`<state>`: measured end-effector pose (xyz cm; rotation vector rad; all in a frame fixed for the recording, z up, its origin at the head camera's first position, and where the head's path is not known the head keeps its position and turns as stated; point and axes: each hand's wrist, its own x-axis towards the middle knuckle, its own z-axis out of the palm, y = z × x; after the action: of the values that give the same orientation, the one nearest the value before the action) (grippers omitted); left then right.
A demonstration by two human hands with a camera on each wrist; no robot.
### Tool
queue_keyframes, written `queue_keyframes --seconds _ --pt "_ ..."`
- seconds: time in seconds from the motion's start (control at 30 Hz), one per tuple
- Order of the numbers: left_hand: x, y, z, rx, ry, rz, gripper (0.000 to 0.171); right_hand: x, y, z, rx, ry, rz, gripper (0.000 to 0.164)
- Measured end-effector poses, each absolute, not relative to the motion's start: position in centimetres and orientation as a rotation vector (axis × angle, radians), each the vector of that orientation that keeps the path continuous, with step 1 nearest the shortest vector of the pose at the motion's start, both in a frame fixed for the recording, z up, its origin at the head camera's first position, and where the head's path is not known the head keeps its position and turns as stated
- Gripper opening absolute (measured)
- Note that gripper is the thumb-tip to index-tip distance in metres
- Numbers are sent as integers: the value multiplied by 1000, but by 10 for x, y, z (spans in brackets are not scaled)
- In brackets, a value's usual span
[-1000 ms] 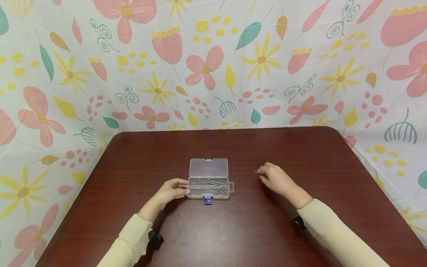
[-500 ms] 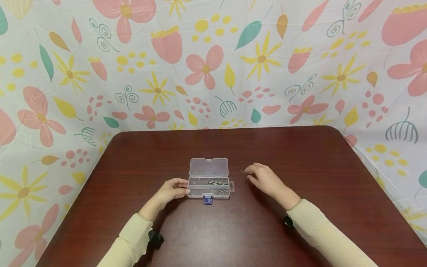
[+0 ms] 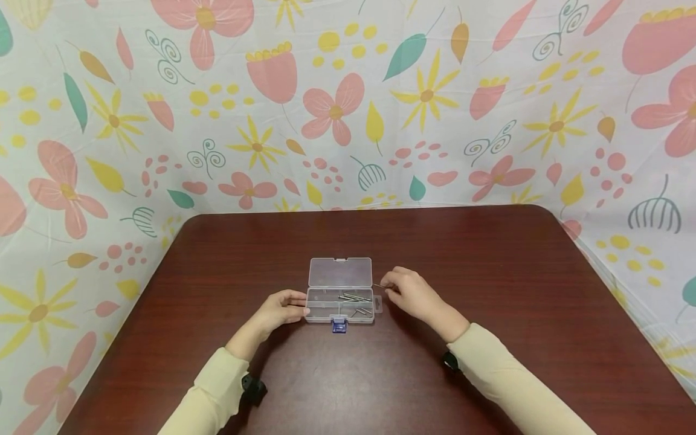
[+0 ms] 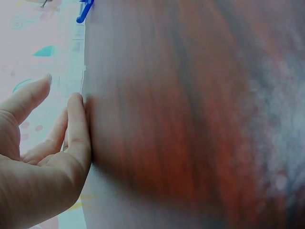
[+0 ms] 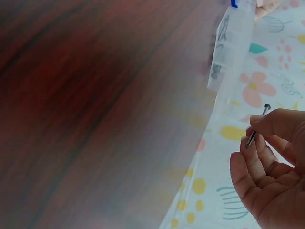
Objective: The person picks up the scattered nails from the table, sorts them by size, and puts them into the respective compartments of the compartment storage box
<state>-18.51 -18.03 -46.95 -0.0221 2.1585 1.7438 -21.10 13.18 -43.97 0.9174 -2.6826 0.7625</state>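
Note:
A clear plastic compartment box (image 3: 323,313) sits on the table with its lid (image 3: 340,273) raised toward the back and its blue latch (image 3: 339,327) hanging down in front. My left hand (image 3: 283,312) holds the box by its left end, thumb near the front corner and fingers along the side. Between thumb and fingertips, my right hand (image 3: 415,294) pinches a thin metal nail (image 5: 258,126), its round head pointing up in the right wrist view. That hand is just right of the box, near the lid hinge. Several metal nails (image 3: 356,298) lie in the back compartment, and shorter metal pieces (image 3: 363,312) in the front right one.
The brown wooden table (image 3: 348,380) has rounded far corners. A floral cloth (image 3: 337,109) hangs behind it and along both sides. Dark wrist devices (image 3: 253,389) sit at both sleeve cuffs.
My right hand has moved left with the nail, from well right of the box to close beside it. The left hand and the box have stayed in place.

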Motion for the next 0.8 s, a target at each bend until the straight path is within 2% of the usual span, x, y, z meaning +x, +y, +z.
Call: queue_keyframes --seconds 0.8 --pt "-185 -180 -468 -19 2163 1738 45 -216 98 -442 1048 -2728 794 10"
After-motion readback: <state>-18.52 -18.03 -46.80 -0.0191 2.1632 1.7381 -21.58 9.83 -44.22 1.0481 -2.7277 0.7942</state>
